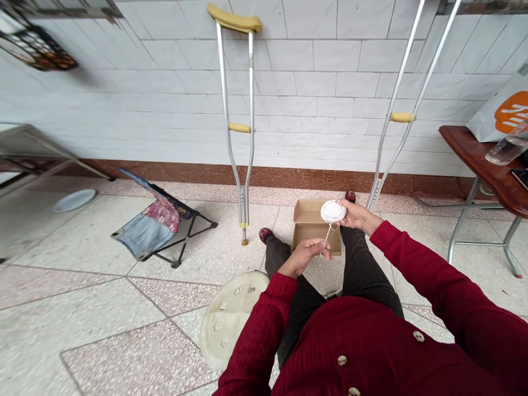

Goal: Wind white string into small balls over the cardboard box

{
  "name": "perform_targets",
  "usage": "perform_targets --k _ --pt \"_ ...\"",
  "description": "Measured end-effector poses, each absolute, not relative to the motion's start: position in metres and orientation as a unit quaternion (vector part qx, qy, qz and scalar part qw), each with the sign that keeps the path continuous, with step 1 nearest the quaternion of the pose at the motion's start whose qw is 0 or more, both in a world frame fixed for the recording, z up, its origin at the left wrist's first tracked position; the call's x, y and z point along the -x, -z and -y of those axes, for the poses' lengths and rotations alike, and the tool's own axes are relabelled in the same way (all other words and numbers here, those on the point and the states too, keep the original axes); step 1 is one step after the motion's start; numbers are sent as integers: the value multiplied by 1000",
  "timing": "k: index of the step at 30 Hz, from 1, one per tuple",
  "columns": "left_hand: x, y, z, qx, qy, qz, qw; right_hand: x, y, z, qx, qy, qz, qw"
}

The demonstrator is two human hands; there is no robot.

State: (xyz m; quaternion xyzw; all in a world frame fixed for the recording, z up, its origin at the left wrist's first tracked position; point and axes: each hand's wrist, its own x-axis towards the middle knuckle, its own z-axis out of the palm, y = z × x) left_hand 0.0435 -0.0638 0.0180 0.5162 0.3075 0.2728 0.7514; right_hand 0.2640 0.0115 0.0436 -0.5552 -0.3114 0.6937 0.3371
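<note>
My right hand [358,214] is held out over my knees, fingers closed on the edge of a round white crocheted piece [333,211]. A thin white yarn strand [326,236] runs down from it to my left hand [306,254], which pinches the strand, and perhaps a hook I cannot make out, between thumb and fingers. Both hands hover above an open brown cardboard box [308,221] on the floor between my feet. I wear a dark red buttoned cardigan and dark trousers.
Two metal crutches [241,126] [402,104] lean on the white tiled wall. A folding fabric stool [159,223] stands at left, a pale round plastic stool seat [231,316] beside my left leg. A brown table [482,162] with a bag and bottle is at right.
</note>
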Motion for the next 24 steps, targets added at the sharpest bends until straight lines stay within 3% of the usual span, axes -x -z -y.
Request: perform_targets --k 3,9,16,24 --pt "-43 11 75 -533 -290 -352 713 -262 -49 -1 487 -766 257 330" --pt "-47 38 90 -618 -290 -400 612 -260 -53 14 461 -789 237 331" --pt "-24 14 94 -641 -255 -374 620 -279 -41 6 512 -742 228 368" --pt "6 -22 99 -516 -385 -394 656 -291 -40 19 496 -733 303 354"
